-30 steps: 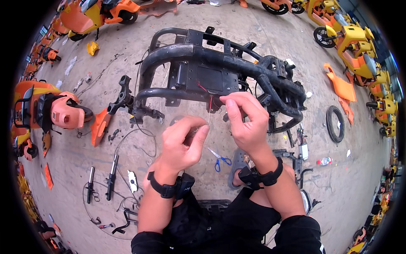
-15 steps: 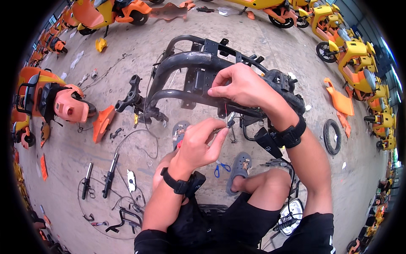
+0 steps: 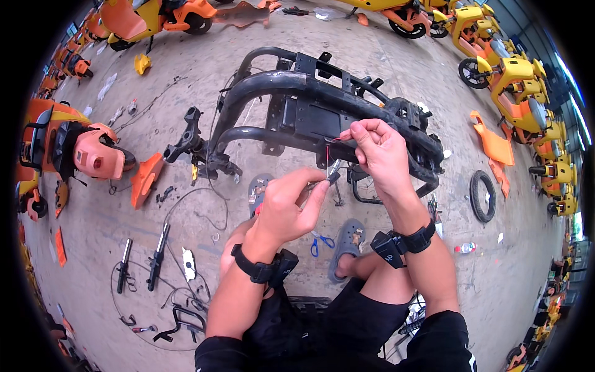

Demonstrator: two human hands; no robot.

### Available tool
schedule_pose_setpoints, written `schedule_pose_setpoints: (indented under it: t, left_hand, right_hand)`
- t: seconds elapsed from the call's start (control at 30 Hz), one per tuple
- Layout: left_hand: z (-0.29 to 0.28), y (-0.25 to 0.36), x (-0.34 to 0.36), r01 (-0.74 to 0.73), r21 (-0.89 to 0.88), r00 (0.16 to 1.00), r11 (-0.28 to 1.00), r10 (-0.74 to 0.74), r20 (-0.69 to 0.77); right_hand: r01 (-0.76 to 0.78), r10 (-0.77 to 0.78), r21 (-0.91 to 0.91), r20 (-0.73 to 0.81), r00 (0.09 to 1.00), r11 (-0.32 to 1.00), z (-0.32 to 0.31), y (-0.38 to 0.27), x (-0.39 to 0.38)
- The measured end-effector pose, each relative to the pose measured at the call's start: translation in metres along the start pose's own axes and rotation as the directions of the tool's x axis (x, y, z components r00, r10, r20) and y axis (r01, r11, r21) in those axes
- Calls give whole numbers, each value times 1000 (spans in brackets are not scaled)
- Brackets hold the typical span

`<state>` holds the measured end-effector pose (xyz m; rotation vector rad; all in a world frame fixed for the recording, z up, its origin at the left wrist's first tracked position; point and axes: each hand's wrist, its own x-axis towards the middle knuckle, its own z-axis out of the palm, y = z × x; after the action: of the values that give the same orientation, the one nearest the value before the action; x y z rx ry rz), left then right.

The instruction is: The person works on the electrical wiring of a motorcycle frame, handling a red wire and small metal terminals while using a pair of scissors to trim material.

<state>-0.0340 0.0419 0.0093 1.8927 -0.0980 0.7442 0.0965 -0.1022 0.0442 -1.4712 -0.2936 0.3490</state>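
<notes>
A bare black scooter frame (image 3: 291, 87) lies on the floor before me, its bent tubes pointing left. At its near side, my left hand (image 3: 286, 208) is closed, thumb and forefinger pinching a small black piece (image 3: 334, 177) at the lower end of a thin red wire (image 3: 328, 155). My right hand (image 3: 381, 152) is raised beside the frame's near tube, palm partly turned up. Its thumb and forefinger pinch the upper part of the wire, where red and dark strands show. The exact hold of the left fingertips is partly hidden.
Blue-handled scissors (image 3: 322, 243) lie between my feet. A black fork part (image 3: 186, 139), two fork tubes (image 3: 158, 257) and loose cables are on the left. A tyre (image 3: 483, 196) and an orange panel (image 3: 494, 146) lie right. Yellow and orange scooters (image 3: 517, 93) stand around.
My right hand has drawn back from the frame toward me and turned palm up, uncovering the frame's flat plate. The left hand has barely moved and keeps its pinch.
</notes>
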Motion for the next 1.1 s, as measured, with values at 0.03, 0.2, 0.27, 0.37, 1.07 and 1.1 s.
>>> schedule_pose_setpoints:
  t: [0.03,0.2,0.27,0.37,1.07,1.1]
  left_hand:
    - [-2,-1,-1,19,4,1000,1000,-19,-4]
    - [-7,-7,-3,29,43,999,999,-27,-29]
    - [-6,-6,-2,32,55,999,998,-30,-31]
    - [-2,-4,-1,38,45,999,998,-36,-39]
    - [-3,-2,3,-64,58,997,996,66,-30]
    - [-3,-1,4,-73,59,997,996,74,-29]
  right_hand:
    - [30,-30,19,-20,999,999,2,2,-2]
    - [136,-133,72,-52,990,988,10,0,-6]
    - [160,-158,102,-23,987,982,16,-3,8]
    - [206,-208,85,14,978,975,23,-6,8]
    - [375,-440,-358,-119,890,855,24,34,-30]
    - [345,-405,-342,-120,907,874,22,34,-31]
